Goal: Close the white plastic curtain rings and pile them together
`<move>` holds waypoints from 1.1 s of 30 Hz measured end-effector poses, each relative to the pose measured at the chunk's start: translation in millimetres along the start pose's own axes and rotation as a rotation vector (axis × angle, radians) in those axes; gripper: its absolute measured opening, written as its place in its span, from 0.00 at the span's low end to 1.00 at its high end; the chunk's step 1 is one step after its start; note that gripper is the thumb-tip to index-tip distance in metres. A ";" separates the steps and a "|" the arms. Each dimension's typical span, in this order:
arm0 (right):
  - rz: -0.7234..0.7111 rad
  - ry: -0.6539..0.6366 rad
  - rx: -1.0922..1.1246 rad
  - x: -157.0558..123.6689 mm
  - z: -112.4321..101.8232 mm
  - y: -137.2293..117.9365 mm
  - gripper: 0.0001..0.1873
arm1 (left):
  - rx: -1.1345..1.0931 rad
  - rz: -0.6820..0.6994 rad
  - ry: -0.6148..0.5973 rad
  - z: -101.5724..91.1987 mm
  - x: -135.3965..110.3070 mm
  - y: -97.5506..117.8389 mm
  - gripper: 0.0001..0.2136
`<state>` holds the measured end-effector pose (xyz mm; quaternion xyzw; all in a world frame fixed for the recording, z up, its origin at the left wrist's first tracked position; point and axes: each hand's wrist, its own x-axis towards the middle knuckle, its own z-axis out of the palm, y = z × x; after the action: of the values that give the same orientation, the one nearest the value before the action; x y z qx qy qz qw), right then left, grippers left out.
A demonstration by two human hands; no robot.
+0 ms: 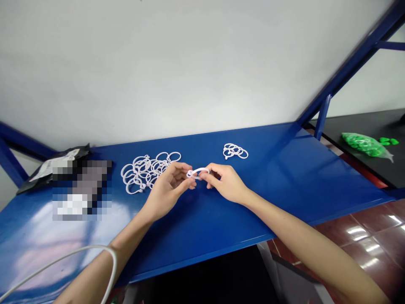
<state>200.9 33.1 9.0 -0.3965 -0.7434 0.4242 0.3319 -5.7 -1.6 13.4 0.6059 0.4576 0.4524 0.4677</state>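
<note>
Between my two hands, above the blue table, is a white plastic ring point(202, 170) with a small knob-like joint on its left side. The thumb and fingers of my left hand point(171, 185) pinch it at that joint. My right hand point(226, 181) grips the opposite side of the same ring. Just beyond my left hand lies a loose pile of similar white rings point(136, 173), partly hidden by the fingers. A smaller cluster of white rings point(234, 150) rests farther back, to the right of my right hand.
On the left of the blue table point(284, 169) lie a black package point(47, 169) with a white label and a pixelated dark object point(88, 181). A white cable point(63, 255) crosses my left forearm. A bag of green pieces point(363, 144) sits on a black table at right.
</note>
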 end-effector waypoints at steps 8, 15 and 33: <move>-0.014 0.001 0.053 -0.5 4.0 0.2 0.11 | 0.051 -0.036 0.030 -1.9 2.5 -2.3 0.10; -0.026 0.031 0.104 -1.6 3.5 -2.8 0.09 | 0.148 -0.038 0.058 0.9 1.6 -9.1 0.14; -0.292 0.013 -0.281 -10.3 12.1 4.1 0.10 | 0.398 0.187 0.145 10.4 -6.9 -11.7 0.05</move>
<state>196.8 21.1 -1.4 -0.3297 -0.8427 0.2611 0.3361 1.7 -8.2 -0.5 0.6918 0.5121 0.4372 0.2609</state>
